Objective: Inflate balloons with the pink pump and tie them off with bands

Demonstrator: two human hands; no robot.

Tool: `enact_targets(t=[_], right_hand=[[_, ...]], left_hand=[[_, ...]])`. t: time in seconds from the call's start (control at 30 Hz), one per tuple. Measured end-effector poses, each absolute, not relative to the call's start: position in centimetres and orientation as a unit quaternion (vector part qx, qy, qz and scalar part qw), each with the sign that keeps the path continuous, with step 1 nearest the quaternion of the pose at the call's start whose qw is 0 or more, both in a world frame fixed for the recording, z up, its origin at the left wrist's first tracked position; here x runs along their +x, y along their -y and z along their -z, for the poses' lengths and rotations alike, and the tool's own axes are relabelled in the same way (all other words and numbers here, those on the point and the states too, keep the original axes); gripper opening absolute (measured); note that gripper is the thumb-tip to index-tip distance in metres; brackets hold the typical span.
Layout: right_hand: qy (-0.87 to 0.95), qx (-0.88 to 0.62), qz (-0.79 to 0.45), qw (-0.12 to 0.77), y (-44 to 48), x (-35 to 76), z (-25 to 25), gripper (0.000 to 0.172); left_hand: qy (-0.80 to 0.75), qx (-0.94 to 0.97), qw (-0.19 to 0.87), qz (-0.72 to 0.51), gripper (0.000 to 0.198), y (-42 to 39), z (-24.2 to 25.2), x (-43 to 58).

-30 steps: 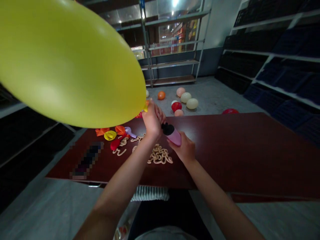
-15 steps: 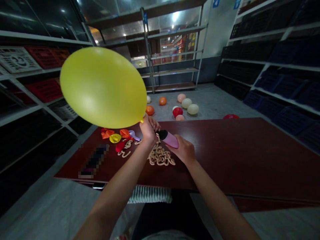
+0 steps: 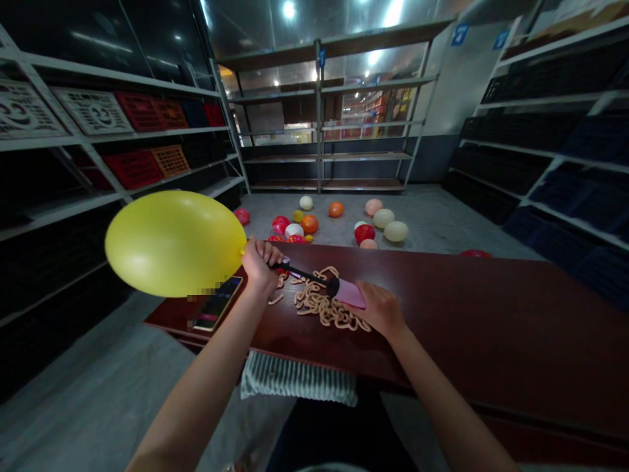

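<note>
A large inflated yellow balloon (image 3: 174, 244) extends leftward from my left hand (image 3: 261, 265), whose fingers are closed round its neck and one end of a hand pump. My right hand (image 3: 383, 307) grips the pink barrel of the hand pump (image 3: 350, 294). Between my hands a thin black rod shows, running into the black collar of the barrel. The nozzle inside my left hand is hidden. Below the pump, a heap of beige curly strands (image 3: 324, 308) lies on the dark red table (image 3: 472, 314). My left hand partly covers small pieces beside the heap.
A phone (image 3: 223, 303), partly pixelated, lies at the table's left. Several round balloons (image 3: 309, 223) rest on the floor beyond the table. A ribbed pale green cushion (image 3: 299, 379) is at the front edge. Shelves with crates (image 3: 140, 110) stand left; a metal rack (image 3: 319, 124) is behind.
The yellow balloon has dropped lower and tilted closer to level. My hands are farther apart, and a length of black rod now shows between them. The view has shifted left and up.
</note>
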State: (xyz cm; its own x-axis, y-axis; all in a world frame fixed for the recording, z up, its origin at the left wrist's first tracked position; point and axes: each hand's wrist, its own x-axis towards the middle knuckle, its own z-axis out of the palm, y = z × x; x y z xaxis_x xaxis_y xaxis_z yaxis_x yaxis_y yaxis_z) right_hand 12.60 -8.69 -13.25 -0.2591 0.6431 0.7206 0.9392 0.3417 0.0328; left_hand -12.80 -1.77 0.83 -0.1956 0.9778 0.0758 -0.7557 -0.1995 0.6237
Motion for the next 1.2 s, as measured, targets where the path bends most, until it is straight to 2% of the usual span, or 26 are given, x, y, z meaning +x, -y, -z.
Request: enact_targets(t=[0.2,0.43,0.67,0.9,1.2], right_hand=[[0.746,-0.527,0.24,0.33,8.5,12.2,13.4,0.045],[0.659,-0.589,0.2,0.422,8.5,13.5,13.6,0.044],[0.571,-0.651,0.152,0.476,8.3,13.7,13.6,0.044],[0.534,-0.683,0.138,0.479,8.1,14.0,13.7,0.046],[0.626,-0.629,0.17,0.428,7.9,13.5,13.8,0.04]], left_hand=[[-0.229,0.266,0.567,-0.745,0.054,1.6,-3.0,-13.0],[-0.189,0.341,0.571,-0.722,0.058,1.5,-5.9,-6.3],[-0.199,0.396,0.622,-0.646,0.059,0.3,-4.1,3.0],[-0.219,0.411,0.628,-0.623,0.051,0.9,-0.6,7.3],[-0.239,0.309,0.661,-0.641,0.05,0.1,-0.3,2.0]])
